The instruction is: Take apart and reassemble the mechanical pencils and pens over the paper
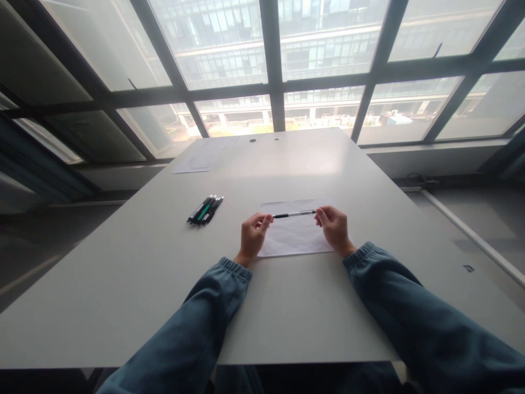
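Observation:
A slim pen with a black end and pale barrel is held level between both hands, just above a white sheet of paper. My left hand pinches its left end with curled fingers. My right hand pinches its right end the same way. Both wrists rest near the sheet's front corners on the white table. Both arms wear blue sleeves with ribbed cuffs.
A small bunch of dark pens, one with green on it, lies to the left of the hands. Another sheet of paper lies at the table's far left. Large windows stand behind the table's far edge.

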Demonstrator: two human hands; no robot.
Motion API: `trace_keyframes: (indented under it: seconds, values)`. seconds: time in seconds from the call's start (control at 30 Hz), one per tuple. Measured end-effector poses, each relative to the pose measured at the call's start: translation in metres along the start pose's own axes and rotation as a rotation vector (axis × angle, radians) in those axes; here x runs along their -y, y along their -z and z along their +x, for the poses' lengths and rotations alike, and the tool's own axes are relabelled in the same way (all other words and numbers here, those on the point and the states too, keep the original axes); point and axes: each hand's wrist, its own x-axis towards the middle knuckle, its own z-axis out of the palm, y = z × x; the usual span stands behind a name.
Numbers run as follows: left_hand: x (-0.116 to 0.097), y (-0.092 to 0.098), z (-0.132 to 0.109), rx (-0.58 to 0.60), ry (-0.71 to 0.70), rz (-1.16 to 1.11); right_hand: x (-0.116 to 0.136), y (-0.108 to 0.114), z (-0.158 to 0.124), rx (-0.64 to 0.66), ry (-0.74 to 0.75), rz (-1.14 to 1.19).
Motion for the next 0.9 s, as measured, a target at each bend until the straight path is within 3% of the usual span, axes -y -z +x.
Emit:
trace_keyframes:
  seconds: [0.9]
  values:
    - [0.0014, -0.0003, 0.0002, -0.003, -0.002, -0.004, -0.0006, 0.0, -0.0009, 0.009, 0.022, -0.042]
